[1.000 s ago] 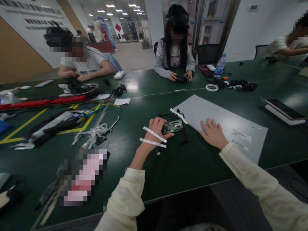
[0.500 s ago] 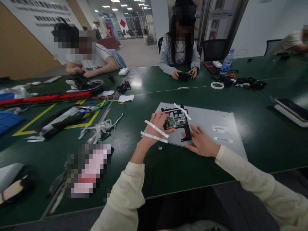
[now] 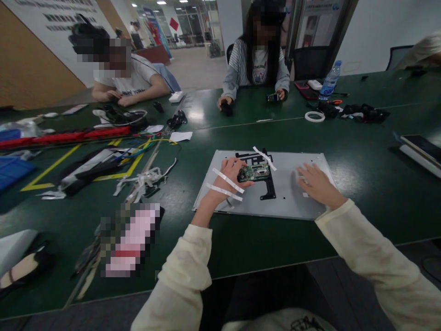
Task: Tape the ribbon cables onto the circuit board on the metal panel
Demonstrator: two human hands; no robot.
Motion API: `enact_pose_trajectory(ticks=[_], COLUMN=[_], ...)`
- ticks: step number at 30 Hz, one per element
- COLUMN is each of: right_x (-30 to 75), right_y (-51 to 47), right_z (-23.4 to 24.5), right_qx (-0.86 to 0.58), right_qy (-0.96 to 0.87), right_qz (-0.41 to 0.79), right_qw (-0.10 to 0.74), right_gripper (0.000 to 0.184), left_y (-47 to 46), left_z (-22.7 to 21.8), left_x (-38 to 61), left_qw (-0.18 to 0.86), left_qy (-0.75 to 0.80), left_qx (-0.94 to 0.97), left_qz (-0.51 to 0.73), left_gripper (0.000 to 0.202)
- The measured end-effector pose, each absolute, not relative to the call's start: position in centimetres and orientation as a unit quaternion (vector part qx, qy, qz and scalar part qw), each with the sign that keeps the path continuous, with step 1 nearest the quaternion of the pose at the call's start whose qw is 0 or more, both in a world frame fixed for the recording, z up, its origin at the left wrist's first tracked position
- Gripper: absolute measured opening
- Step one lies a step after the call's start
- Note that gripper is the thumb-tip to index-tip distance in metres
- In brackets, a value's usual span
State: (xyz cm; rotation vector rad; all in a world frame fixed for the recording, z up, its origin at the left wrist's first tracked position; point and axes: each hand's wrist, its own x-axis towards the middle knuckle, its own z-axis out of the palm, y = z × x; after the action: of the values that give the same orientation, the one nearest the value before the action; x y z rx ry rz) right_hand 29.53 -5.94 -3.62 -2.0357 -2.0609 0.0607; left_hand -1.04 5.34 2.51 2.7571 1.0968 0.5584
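Observation:
My left hand (image 3: 231,177) grips the left end of a green circuit board (image 3: 255,172), its thumb below and fingers at the upper edge. A flat black bracket (image 3: 270,189) with cut-outs shows behind and below the board. Both are over a grey metal panel (image 3: 296,208) lying on the table; whether they touch it I cannot tell. One white tape strip (image 3: 264,158) crosses the bracket's top, and two more strips stick to the back of my left hand and wrist. Over the panel's right side, my right hand (image 3: 319,185) is open, fingers spread and slightly blurred, partly covering a white label.
A tape roll (image 3: 314,116), a water bottle (image 3: 330,82) and black parts lie farther back. Crumpled tape (image 3: 146,184) and a pink blurred object (image 3: 134,241) are to the left. Across the green table (image 3: 220,133), two people sit, one holding small black items.
The grey panel has turned and shifted left, now lying squarer to me. My right hand has moved right, away from the bracket. The facing person's hands have moved apart.

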Motion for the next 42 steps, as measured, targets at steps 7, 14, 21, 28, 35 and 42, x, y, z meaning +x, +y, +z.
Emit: enact_pose_trajectory(ticks=[7, 14, 21, 28, 35, 42], right_x=[31.5, 30.9, 30.5, 30.5, 30.3, 30.5], right_y=[-5.7, -4.6, -3.9, -3.8, -3.9, -3.8], right_z=[-5.9, -5.1, -5.2, -5.3, -5.1, -5.3], right_qx=[-0.747, -0.700, -0.680, -0.683, -0.682, -0.685], right_qy=[-0.652, -0.705, -0.726, -0.723, -0.725, -0.722], right_qz=[-0.104, -0.095, -0.073, -0.074, -0.074, -0.070], right_qw=[0.079, 0.065, 0.066, 0.064, 0.062, 0.068], right_gripper=[0.054, 0.055, 0.056, 0.056, 0.056, 0.056], left_y=[5.5, 5.3, 5.0, 4.3, 4.0, 3.3], left_z=[1.3, 0.8, -0.6, -1.6, -1.6, -1.4], left_x=[0.0, -0.4, 0.7, 1.1, 1.4, 1.1], left_qw=[0.053, 0.019, 0.007, 0.011, 0.022, 0.011], left_qy=[0.353, 0.352, 0.365, 0.378, 0.386, 0.415], left_qx=[0.917, 0.920, 0.920, 0.917, 0.913, 0.897], left_qz=[0.178, 0.172, 0.145, 0.125, 0.133, 0.155], left_gripper=[0.059, 0.061, 0.064, 0.062, 0.060, 0.066])
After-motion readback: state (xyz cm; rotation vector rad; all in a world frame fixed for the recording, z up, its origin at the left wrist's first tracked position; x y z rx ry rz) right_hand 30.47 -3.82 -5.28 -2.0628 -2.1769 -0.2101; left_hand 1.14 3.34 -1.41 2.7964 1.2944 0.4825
